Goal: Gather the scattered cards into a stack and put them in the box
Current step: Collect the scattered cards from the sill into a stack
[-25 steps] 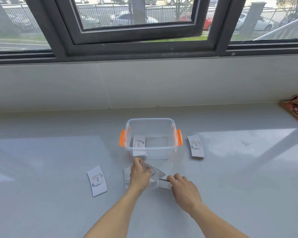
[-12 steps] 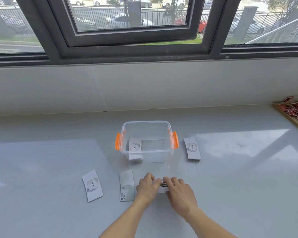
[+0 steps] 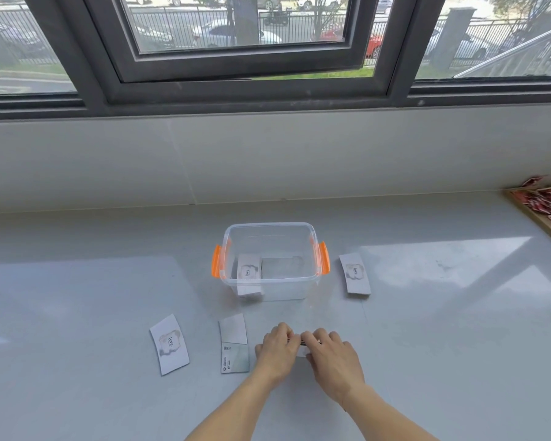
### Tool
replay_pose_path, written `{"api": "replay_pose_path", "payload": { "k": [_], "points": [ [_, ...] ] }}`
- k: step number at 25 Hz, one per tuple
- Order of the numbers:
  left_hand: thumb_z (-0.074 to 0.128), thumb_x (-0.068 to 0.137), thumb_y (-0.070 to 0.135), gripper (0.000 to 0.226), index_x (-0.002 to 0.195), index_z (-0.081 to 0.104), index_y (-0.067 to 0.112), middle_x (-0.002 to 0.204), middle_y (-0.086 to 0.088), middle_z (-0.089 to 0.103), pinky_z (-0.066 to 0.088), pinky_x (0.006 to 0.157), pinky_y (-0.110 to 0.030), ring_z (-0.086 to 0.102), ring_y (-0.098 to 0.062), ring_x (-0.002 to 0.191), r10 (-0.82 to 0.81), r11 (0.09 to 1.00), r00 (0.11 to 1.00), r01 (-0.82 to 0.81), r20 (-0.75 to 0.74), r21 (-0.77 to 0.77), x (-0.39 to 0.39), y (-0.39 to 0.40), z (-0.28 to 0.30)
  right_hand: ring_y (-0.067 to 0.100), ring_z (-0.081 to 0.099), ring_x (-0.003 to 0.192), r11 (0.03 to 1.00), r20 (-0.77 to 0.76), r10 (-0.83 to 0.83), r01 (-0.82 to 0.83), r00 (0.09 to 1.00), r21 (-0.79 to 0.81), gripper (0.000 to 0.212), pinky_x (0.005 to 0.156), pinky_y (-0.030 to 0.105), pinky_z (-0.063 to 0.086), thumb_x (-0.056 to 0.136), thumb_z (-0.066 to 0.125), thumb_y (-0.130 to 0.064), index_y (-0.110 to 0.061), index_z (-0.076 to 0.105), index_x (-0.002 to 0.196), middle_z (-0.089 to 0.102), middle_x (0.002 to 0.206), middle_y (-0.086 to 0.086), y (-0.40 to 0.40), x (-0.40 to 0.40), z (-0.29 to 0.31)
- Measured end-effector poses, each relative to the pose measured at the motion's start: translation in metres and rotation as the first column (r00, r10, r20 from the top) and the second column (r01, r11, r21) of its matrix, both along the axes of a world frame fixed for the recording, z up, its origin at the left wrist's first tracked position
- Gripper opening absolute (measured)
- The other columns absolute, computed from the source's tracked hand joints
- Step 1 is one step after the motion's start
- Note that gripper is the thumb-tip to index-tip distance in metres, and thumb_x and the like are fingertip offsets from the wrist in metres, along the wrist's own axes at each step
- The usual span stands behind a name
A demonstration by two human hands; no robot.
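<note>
A clear plastic box point(image 3: 312, 249) with orange handles stands on the grey counter; one white "love" card point(image 3: 248, 271) lies inside it at the left. In front of the box, my left hand point(image 3: 277, 348) and my right hand point(image 3: 331, 354) meet, both closed on a small stack of cards point(image 3: 301, 346) that is mostly hidden by the fingers. Loose cards lie on the counter: a "love" card point(image 3: 170, 343) at the left, a face-down card point(image 3: 234, 342) just left of my left hand, and a "love" card point(image 3: 354, 273) right of the box.
A wooden tray point(image 3: 536, 218) with red packets sits at the far right edge. A low wall and a dark-framed window rise behind the counter point(image 3: 442, 329).
My hands came together: the card my left hand held tilted up now lies squeezed between both hands. The face-down card beside my left hand came into view.
</note>
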State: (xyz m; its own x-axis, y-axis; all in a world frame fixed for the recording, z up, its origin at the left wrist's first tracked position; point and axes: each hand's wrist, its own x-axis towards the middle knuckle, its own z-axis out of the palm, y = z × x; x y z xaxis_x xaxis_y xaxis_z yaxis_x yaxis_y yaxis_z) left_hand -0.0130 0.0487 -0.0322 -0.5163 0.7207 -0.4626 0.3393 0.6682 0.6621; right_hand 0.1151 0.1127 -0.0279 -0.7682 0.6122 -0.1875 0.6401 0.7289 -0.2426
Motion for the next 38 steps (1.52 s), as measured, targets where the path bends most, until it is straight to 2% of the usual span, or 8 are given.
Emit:
{"api": "replay_pose_path", "payload": {
  "k": [6, 9, 14, 17, 22, 25, 30, 38],
  "points": [
    [0.04, 0.092, 0.047, 0.025, 0.089, 0.051, 0.025, 0.097, 0.008, 0.054, 0.031, 0.086, -0.039, 0.046, -0.021, 0.102, -0.066, 0.997, 0.993, 0.062, -0.101, -0.035, -0.015, -0.003, -0.003, 0.028, 0.051, 0.095, 0.999, 0.021, 0.011, -0.01, 1.0, -0.034, 0.02, 0.062, 0.035, 0.032, 0.098, 0.04, -0.021, -0.028, 0.041, 0.117, 0.056, 0.107, 0.001, 0.005, -0.003, 0.001],
    [0.05, 0.088, 0.047, 0.027, 0.105, 0.056, 0.027, 0.115, 0.008, 0.056, 0.033, 0.096, -0.038, 0.044, -0.02, 0.116, -0.015, 1.0, 0.952, 0.021, -0.305, 0.014, -0.046, -0.016, 0.0, 0.029, 0.052, 0.095, 0.999, 0.031, 0.013, -0.011, 0.999, -0.04, 0.018, 0.061, 0.035, 0.032, 0.097, 0.04, -0.022, -0.027, 0.04, 0.115, 0.056, 0.106, 0.002, 0.008, -0.004, 0.0],
    [0.062, 0.066, 0.041, 0.085, 0.144, 0.028, 0.033, 0.152, 0.004, 0.023, 0.021, 0.112, -0.042, 0.02, -0.019, 0.142, -0.285, 0.938, 0.903, 0.193, -0.321, -0.289, -0.099, -0.043, 0.004, 0.029, 0.052, 0.092, 0.999, 0.038, 0.018, -0.017, 0.999, -0.038, 0.018, 0.06, 0.035, 0.033, 0.097, 0.041, -0.023, -0.026, 0.04, 0.115, 0.056, 0.106, 0.001, 0.009, -0.004, -0.003],
    [0.063, 0.059, 0.031, 0.101, 0.148, 0.015, 0.031, 0.153, 0.002, 0.016, 0.023, 0.11, -0.042, 0.018, -0.022, 0.142, -0.372, 0.895, 0.869, 0.241, -0.327, -0.376, -0.106, -0.046, 0.001, 0.029, 0.052, 0.093, 0.999, 0.04, 0.017, -0.016, 0.999, -0.034, 0.018, 0.06, 0.035, 0.033, 0.097, 0.041, -0.023, -0.026, 0.04, 0.115, 0.056, 0.106, 0.001, 0.009, -0.005, -0.003],
    [0.07, 0.058, 0.034, 0.099, 0.143, 0.021, 0.026, 0.128, -0.004, 0.032, 0.037, 0.094, -0.036, 0.034, -0.028, 0.117, -0.393, 0.875, 0.831, 0.204, -0.395, -0.44, -0.107, -0.039, 0.006, 0.03, 0.052, 0.094, 0.999, 0.051, 0.019, -0.017, 0.999, -0.041, 0.022, 0.061, 0.036, 0.034, 0.097, 0.041, -0.022, -0.027, 0.04, 0.118, 0.055, 0.108, 0.001, 0.007, -0.005, -0.002],
    [0.055, 0.074, 0.008, 0.052, 0.123, 0.041, 0.018, 0.121, -0.007, 0.032, 0.04, 0.091, -0.036, 0.039, -0.032, 0.114, -0.218, 0.958, 0.868, 0.104, -0.446, -0.266, -0.105, -0.031, 0.011, 0.03, 0.051, 0.096, 0.999, 0.057, 0.021, -0.019, 0.998, -0.035, 0.024, 0.062, 0.036, 0.034, 0.097, 0.041, -0.022, -0.027, 0.04, 0.121, 0.054, 0.11, 0.001, 0.007, -0.005, -0.001],
    [0.043, 0.088, -0.003, 0.023, 0.105, 0.044, 0.012, 0.118, -0.009, 0.043, 0.046, 0.092, -0.043, 0.043, -0.031, 0.112, 0.227, 0.968, 0.974, -0.225, -0.006, 0.112, -0.095, -0.018, 0.019, 0.029, 0.05, 0.102, 0.999, 0.056, 0.002, 0.0, 0.998, -0.036, 0.039, 0.067, 0.037, 0.036, 0.097, 0.041, -0.022, -0.031, 0.033, 0.134, 0.052, 0.119, -0.001, 0.006, -0.005, -0.001],
    [0.048, 0.086, 0.001, 0.026, 0.102, 0.034, 0.016, 0.108, -0.011, 0.049, 0.039, 0.071, -0.032, 0.046, -0.025, 0.095, 0.29, 0.935, 0.925, -0.329, 0.246, 0.135, -0.066, -0.023, 0.012, 0.027, 0.052, 0.101, 1.0, 0.049, 0.002, -0.002, 0.999, 0.007, 0.064, 0.066, 0.036, 0.034, 0.097, 0.043, -0.026, -0.031, 0.006, 0.15, 0.047, 0.129, -0.002, 0.004, -0.003, -0.007]
  ]
}}
